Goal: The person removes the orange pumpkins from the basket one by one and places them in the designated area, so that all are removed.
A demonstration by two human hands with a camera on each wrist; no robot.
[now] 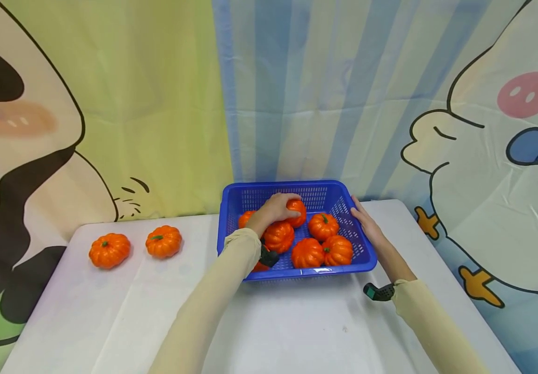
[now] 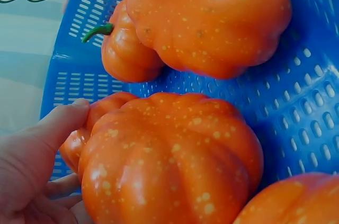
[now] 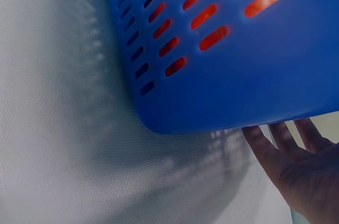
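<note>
Several small orange pumpkins with green stems lie in a blue plastic basket (image 1: 292, 272), whose sides are perforated. Reaching inside, my left hand (image 1: 274, 209) grips one pumpkin (image 1: 299, 212) near the back wall, thumb and fingers around its side. In the left wrist view, a nearer pumpkin (image 2: 175, 160) partly hides the held one. My right hand (image 1: 367, 223) rests against the basket's right side. The right wrist view has its straight fingers (image 3: 265, 152) at the outer wall. Other pumpkins (image 1: 323, 227) sit at the right of the basket, and my left forearm partly covers some on the left.
On the white table (image 1: 297, 332), two more pumpkins stand left of the basket: one pumpkin (image 1: 163, 241) closer to it, another pumpkin (image 1: 109, 250) farther left. A printed curtain (image 1: 297, 104) with cartoon animals hangs right behind the table.
</note>
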